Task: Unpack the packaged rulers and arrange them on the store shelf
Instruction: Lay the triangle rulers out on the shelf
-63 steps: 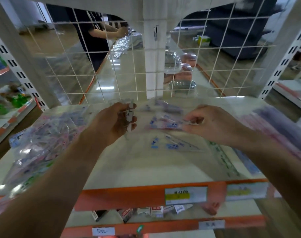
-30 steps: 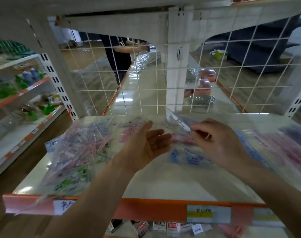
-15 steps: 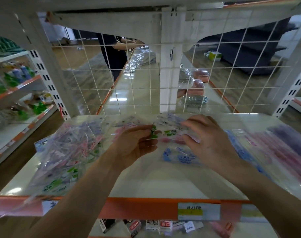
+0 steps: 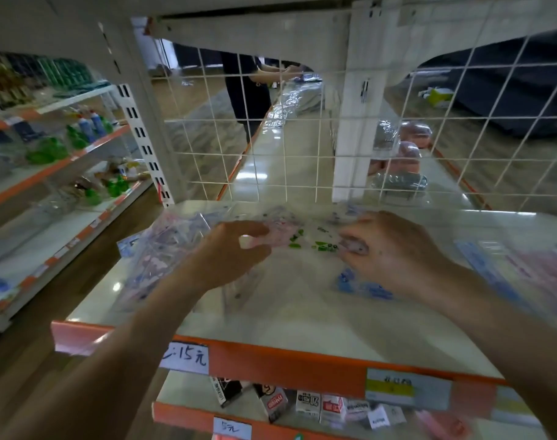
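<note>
At a store shelf point(image 4: 286, 322), you hold a clear ruler packet point(image 4: 305, 239) with green print between both hands. It sits just above the shelf board, its long axis running 9 to 3 o'clock. Your left hand point(image 4: 236, 252) pinches its left end between thumb and fingers. Your right hand point(image 4: 394, 249) curls its fingers on the right end, and neither hand is nearer. A heap of bagged rulers point(image 4: 163, 249) lies at 9 o'clock of your left hand. A blue-printed ruler set point(image 4: 363, 289) rests on the shelf at 6 o'clock of your right hand, with pink rulers point(image 4: 540, 271) at 3 o'clock. Opening the packet looks like the step in hand.
</note>
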{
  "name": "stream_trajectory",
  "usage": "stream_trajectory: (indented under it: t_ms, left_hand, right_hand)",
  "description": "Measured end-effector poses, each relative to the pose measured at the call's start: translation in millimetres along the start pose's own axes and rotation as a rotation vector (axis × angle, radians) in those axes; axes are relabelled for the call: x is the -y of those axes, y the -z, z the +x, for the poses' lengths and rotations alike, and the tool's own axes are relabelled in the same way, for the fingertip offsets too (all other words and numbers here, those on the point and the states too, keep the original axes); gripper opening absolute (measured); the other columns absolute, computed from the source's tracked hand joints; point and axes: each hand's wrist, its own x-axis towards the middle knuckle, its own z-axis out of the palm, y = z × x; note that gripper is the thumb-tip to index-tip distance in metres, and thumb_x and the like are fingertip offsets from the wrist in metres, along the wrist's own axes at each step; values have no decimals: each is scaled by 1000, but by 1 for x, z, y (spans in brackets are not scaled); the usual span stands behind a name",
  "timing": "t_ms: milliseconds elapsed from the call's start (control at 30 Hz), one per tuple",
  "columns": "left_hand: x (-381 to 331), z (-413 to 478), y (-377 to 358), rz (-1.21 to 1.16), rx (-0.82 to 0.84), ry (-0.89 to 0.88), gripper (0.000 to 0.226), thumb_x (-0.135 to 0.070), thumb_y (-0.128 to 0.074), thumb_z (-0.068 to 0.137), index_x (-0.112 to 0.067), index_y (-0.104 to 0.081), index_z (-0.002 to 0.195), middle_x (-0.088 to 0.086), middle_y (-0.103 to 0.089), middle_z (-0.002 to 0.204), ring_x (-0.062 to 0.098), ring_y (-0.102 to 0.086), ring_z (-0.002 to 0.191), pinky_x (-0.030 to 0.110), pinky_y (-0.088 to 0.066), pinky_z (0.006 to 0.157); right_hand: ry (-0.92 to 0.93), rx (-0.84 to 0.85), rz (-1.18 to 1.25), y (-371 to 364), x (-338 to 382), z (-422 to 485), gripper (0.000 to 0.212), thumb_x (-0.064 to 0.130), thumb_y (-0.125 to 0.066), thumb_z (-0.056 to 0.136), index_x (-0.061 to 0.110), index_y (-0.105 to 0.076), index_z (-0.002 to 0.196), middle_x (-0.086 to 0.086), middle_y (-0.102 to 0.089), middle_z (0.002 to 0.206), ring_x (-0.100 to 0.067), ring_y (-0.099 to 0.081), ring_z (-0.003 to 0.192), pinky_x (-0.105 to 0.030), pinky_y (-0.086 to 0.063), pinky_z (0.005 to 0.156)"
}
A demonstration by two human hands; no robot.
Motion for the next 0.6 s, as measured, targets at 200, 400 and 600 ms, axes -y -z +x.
stream_trajectory:
  t_ms: [200, 400, 600]
  left_hand:
    - [28, -16, 10, 426, 241, 34, 44, -53, -58, 83, -46, -49, 125, -15, -34, 144, 13, -21, 139, 44, -14, 115]
    - [50, -23, 24, 331, 249, -31, 39, -59, -54, 73, -49, -52, 110, -19, -44, 133, 10, -31, 133, 47, -25, 112]
    - [55, -27, 34, 292, 219, -17, 49, -37, -68, 82, -33, -51, 128, -13, -38, 142, 11, -32, 134, 36, -24, 115]
  right_hand:
    - [63, 177, -69, -6, 32, 17, 14, 28, -54, 87, 22, -52, 76, 0, -59, 96, -22, -55, 96, -28, -31, 64]
    - [63, 266, -52, -13, 55, 24, 24, 26, -57, 88, 21, -64, 111, -2, -63, 111, -22, -58, 102, -31, -47, 82]
    - [70, 303, -57, -22, 65, 28, 21, 21, -53, 90, 19, -63, 109, -1, -64, 108, -22, -59, 98, -33, -49, 81]
